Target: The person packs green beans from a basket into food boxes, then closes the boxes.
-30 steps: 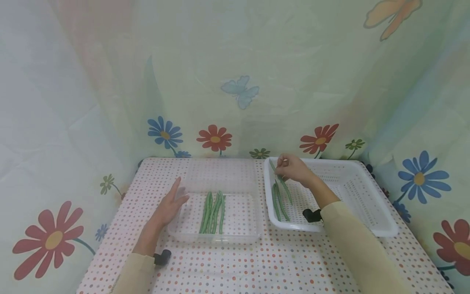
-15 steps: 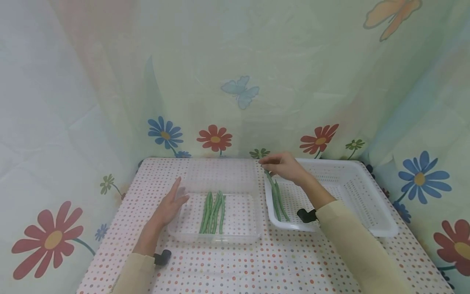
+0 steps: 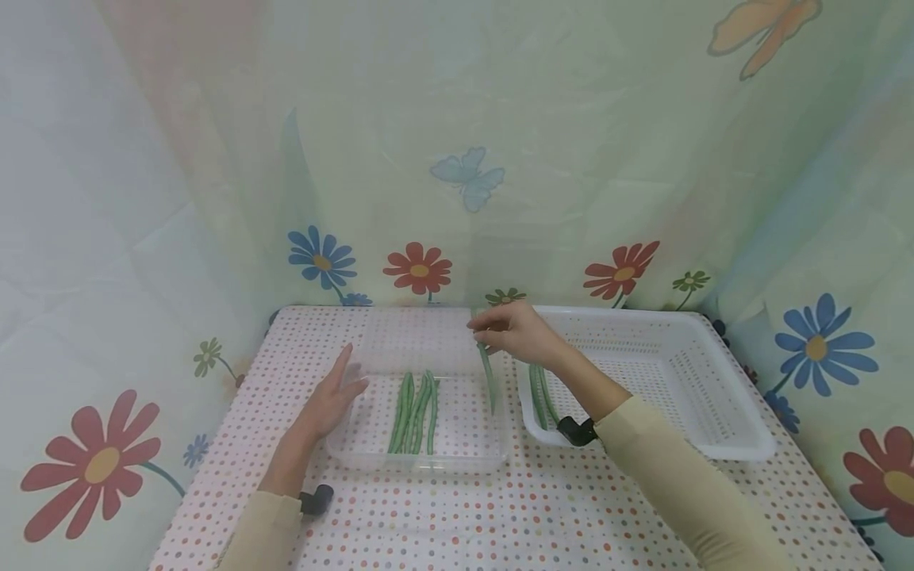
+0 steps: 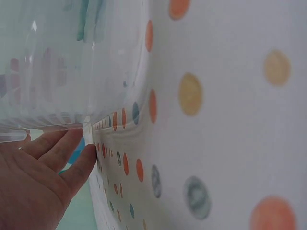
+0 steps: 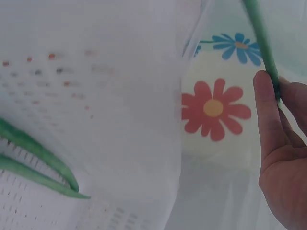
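My right hand [image 3: 516,330] pinches one green bean [image 3: 488,376] near its upper end, over the right side of a clear plastic container [image 3: 467,462]. In the right wrist view the thumb and fingers close on that bean. Several green beans [image 3: 412,416] lie side by side inside the container. My left hand [image 3: 330,403] has its fingers extended at the container's left edge; in the left wrist view the fingertips touch or nearly touch its rim. A white perforated basket [image 3: 714,381] stands to the right, with a few green beans [image 3: 537,396] at its left side, partly hidden by the right arm.
The container's clear lid [image 3: 428,337] lies folded back toward the rear of the table. A dotted cloth [image 3: 457,523] covers the tabletop. Behind and at the sides hang flower-printed curtains [image 3: 385,198].
My right hand has lifted a green bean out of the basket and carried it left, over the basket's rim to above the container. The left hand has stayed where it was.
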Motion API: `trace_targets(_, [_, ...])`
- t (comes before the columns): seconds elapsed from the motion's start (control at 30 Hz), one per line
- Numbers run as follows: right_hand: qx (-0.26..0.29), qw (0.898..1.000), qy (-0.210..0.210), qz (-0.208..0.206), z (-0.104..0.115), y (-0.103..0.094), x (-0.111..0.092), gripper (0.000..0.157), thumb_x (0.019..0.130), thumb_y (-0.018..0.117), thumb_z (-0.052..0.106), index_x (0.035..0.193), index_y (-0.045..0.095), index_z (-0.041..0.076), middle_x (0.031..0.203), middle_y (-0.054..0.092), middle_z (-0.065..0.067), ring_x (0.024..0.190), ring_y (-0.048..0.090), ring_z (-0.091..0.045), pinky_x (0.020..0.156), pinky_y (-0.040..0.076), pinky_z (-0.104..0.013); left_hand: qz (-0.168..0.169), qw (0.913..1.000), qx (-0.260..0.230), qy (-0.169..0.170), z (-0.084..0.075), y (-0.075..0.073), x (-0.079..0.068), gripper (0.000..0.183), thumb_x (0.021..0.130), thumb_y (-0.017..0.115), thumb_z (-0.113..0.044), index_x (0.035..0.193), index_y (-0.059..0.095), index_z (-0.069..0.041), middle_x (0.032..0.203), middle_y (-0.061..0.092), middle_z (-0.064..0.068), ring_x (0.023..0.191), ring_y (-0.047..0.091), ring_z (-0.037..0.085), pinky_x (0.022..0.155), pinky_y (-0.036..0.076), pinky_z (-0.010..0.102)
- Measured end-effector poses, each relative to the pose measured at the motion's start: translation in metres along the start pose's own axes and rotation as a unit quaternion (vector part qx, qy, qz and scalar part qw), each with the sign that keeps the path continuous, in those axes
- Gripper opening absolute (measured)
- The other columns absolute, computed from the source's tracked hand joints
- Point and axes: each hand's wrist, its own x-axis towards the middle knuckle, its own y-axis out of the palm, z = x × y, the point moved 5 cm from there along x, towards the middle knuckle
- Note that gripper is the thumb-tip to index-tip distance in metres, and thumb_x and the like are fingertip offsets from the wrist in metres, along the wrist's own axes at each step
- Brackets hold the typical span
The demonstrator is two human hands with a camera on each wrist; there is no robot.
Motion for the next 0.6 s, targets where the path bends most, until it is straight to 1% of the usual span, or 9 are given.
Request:
trace_targets(0.13, [-0.015, 1.000, 0.005, 0.013, 0.008, 0.011, -0.001, 0.024, 0.099, 0.071, 0.008, 0.122, 0.076, 0.004, 0.120, 0.076, -0.015, 0.092, 0.079, -0.021, 0.085, 0.066, -0.036, 0.000, 1.0000, -0.001, -0.001, -0.001, 0.000, 0.000, 0.077, 0.108, 0.050, -0.040, 0.169, 0.004, -0.032, 0.172, 0.027, 0.014, 0.160, 0.019, 0.039, 0.129, 0.010, 0.064])
trace_targets(0.23, [-0.025, 0.999, -0.004, 0.022, 0.012, 0.019, -0.001, 0.023, 0.099, 0.071, 0.009, 0.121, 0.076, 0.005, 0.119, 0.077, -0.014, 0.088, 0.079, -0.018, 0.087, 0.065, -0.037, 0.000, 1.0000, -0.005, -0.002, -0.002, 0.001, -0.001, 0.077, 0.108, 0.051, -0.039, 0.169, 0.004, -0.033, 0.173, 0.025, 0.013, 0.161, 0.019, 0.039, 0.129, 0.010, 0.064])
trace_targets(0.43, [-0.033, 0.999, -0.024, 0.036, 0.015, 0.033, 0.000, 0.022, 0.098, 0.071, 0.007, 0.119, 0.077, 0.006, 0.115, 0.078, -0.011, 0.086, 0.077, -0.015, 0.084, 0.065, -0.033, -0.002, 1.0000, -0.002, -0.002, -0.001, 0.001, -0.001, 0.077, 0.108, 0.051, -0.040, 0.169, 0.004, -0.034, 0.173, 0.024, 0.012, 0.161, 0.019, 0.038, 0.129, 0.010, 0.064])
trace_targets(0.6, [-0.041, 0.998, -0.029, 0.046, 0.020, 0.045, 0.001, 0.023, 0.097, 0.071, 0.007, 0.120, 0.077, 0.006, 0.112, 0.079, -0.010, 0.088, 0.077, -0.013, 0.081, 0.065, -0.029, -0.005, 1.0000, 0.003, 0.000, -0.001, 0.000, -0.002, 0.078, 0.108, 0.051, -0.040, 0.169, 0.004, -0.032, 0.173, 0.025, 0.013, 0.161, 0.018, 0.039, 0.129, 0.010, 0.065])
